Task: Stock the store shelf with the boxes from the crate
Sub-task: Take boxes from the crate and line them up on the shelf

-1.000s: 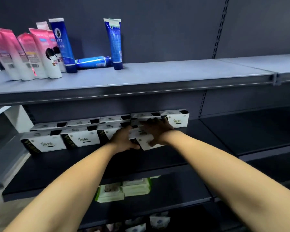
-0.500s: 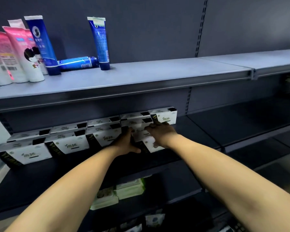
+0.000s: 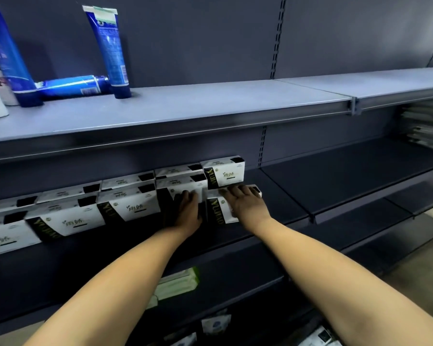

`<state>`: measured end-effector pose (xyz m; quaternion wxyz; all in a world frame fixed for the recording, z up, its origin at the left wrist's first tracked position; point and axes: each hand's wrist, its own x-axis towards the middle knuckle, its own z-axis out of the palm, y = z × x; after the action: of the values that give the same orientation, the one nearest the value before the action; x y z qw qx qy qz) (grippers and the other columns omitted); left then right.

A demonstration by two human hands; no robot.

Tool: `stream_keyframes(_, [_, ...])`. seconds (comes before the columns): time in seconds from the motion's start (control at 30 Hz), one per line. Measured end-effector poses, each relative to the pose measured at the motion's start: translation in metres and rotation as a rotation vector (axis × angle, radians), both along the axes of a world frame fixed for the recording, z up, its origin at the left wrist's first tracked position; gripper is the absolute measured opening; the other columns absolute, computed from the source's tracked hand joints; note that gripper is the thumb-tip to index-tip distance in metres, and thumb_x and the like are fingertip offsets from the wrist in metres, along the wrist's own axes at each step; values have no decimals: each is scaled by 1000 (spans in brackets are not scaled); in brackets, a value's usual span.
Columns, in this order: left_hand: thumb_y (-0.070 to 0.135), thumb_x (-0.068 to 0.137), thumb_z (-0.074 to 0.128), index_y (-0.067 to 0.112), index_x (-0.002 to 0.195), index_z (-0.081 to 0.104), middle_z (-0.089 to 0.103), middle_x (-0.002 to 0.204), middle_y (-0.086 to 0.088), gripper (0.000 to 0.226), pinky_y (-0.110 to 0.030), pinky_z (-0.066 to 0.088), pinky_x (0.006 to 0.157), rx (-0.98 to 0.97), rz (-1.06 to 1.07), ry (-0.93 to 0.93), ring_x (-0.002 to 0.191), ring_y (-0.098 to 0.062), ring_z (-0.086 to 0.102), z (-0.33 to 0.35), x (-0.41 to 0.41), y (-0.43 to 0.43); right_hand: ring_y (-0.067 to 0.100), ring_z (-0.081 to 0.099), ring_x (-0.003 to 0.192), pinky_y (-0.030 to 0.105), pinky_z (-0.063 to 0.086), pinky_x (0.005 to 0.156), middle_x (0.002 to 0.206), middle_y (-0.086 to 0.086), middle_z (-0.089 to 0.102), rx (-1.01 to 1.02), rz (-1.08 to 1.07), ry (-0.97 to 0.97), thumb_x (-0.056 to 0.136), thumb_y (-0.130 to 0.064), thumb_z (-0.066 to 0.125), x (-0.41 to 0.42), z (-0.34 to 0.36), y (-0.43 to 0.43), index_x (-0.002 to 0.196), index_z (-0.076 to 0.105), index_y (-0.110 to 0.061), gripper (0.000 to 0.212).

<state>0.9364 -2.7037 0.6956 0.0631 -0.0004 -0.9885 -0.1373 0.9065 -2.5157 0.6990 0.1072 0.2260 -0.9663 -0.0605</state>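
"White-and-black boxes, two rows deep on the dark middle shelf. Which one is in hand?"

"The end box, rightmost in the front row. The right hand lies over it, fingers fairly straight across its top, pressing rather than pinching as far as I can see. The left hand rests flat and relaxed against the neighbour box just beside it."

"Why two hands for one small carton?"

"My guess is that the left steadies the row so nothing slides while the right squares the newcomer up. The end box sits a little forward of the back-row box behind it, with its printed face outward like the others."

"So faces front, ends touching?"

"That seems to be the aim: labels readable, with no gaps. The shelf to the right is bare, so the row can grow that way."

"And the crate?"

"It's out of view, so I can't tell how many boxes remain."

"Anything near enough to get knocked?"

"Not really. The blue toothpaste tubes stand on the grey upper shelf, well apart, and the green packs lie on the shelf below."
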Motion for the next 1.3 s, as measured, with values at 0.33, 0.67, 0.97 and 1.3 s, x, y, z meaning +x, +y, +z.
stream_keyframes(0.33, [27,86,59,11,123,52,52,121,-12,41,-44,45,88,-248,-10,113,111,-34,50,-3,-11,-4,29,31,138,42,23,116,154,0,30,-86,15,51,90,-7,60,-40,-3,21,154,18,-29,80])
stream_keyframes(0.67, [22,57,79,9,95,62,60,94,-12,44,-46,48,73,-420,36,199,89,-35,60,1,-22,-7,28,37,134,39,24,113,152,2,37,-141,145,71,89,-5,58,-77,0,19,150,32,-29,71])
stream_keyframes(0.97, [20,59,72,9,105,65,63,102,-10,48,-39,48,77,-482,36,342,91,-33,60,6,-35,-12,28,32,138,40,27,114,155,-1,31,-153,151,23,95,-13,53,-101,2,2,153,23,-38,70])
stream_keyframes(1.3, [19,62,68,17,113,61,58,106,-7,52,-41,42,80,-457,89,305,97,-32,57,8,-42,-22,29,36,132,38,23,113,153,0,34,-192,147,71,96,-11,44,-121,-8,-11,153,25,-35,65])
